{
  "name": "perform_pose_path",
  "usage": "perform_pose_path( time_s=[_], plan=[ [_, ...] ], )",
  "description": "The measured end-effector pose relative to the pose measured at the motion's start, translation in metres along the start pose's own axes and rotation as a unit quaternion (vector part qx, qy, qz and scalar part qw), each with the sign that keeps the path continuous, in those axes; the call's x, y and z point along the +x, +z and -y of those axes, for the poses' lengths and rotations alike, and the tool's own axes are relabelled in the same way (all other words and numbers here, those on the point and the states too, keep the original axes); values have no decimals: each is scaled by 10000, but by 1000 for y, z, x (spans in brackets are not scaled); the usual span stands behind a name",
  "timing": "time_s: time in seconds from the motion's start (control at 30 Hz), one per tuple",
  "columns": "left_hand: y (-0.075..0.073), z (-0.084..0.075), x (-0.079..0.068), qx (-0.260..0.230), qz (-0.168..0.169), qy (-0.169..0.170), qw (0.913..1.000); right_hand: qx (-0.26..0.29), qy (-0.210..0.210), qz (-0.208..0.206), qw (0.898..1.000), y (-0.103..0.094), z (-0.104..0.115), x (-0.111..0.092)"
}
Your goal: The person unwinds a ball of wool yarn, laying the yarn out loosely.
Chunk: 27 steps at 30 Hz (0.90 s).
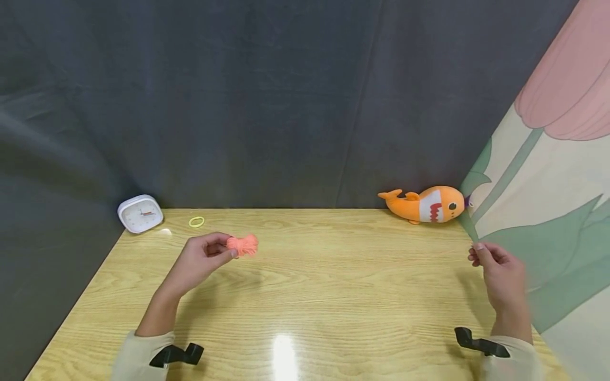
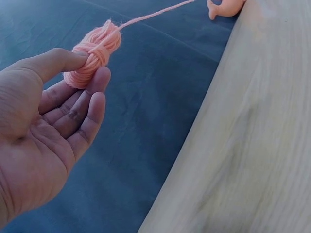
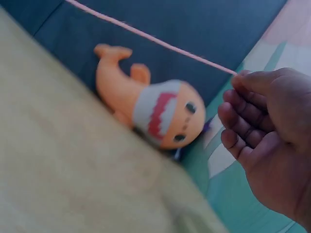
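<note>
- Yarn bundle (image 1: 244, 245): coral-pink, wound w/ cross-wraps at its waist; in the L hand (image 1: 197, 259), raised above the L half of a pale wood worktop (image 1: 333, 296).
- Relation: bundle sits at the L fingertips, sticking out to their R. L hand is the nearer one; R hand (image 1: 502, 275) is well apart, over the worktop's R side.
- Long axis: approx. sideways in head view, w/ the free end pointing R, toward the R hand; in L wrist view it slants, free end up & to the R.
- L fingers: pinching the bundle's near end, thumb on one side, fingertips on the other.
- Strand (image 3: 146, 35): thin, pink, leaves the bundle's free end & looks straight in both wrist views; too faint to make out in head view.
- R fingers: thumb & index pinch the strand; other fingers loosely curled.
- Orange shark plush (image 1: 431, 205): on its side, far R corner of worktop, beyond the R hand, snout R, tail L.
- Yellow ring (image 1: 196, 222): flat on worktop, beyond the L hand.
- White clock (image 1: 140, 214): far L corner, L of ring, tilted; time too small to read.
- Backdrop: dark curtain (image 1: 238, 106) behind & at L; floral panel (image 1: 562, 169) at R.
</note>
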<state>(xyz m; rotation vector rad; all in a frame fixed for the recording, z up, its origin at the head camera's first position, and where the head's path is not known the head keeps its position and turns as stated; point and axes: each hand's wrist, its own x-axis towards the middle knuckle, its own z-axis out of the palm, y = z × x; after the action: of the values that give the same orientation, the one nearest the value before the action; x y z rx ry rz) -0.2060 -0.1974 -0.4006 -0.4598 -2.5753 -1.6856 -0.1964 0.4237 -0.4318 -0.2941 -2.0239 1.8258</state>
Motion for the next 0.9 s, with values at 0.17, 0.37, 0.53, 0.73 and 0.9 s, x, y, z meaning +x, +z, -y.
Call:
perform_pose_path(
  time_s=[0.17,0.37,0.53,0.73,0.9],
  plan=[
    [7,2,2,120,122,-24,9998,-1288,85,272,9913,-4,-23,2],
    [10,3,2,139,240,-143,9995,-1975,47,683,9779,-10,-39,0],
    [13,3,0,153,297,-216,9992,-1878,307,556,9801,-14,-47,0],
    [16,0,1,125,363,-108,9992,-1007,349,44,9943,-11,-32,0],
    [17,0,1,117,404,-79,9991,-561,-53,189,9982,10,2,-6]
  ],
)
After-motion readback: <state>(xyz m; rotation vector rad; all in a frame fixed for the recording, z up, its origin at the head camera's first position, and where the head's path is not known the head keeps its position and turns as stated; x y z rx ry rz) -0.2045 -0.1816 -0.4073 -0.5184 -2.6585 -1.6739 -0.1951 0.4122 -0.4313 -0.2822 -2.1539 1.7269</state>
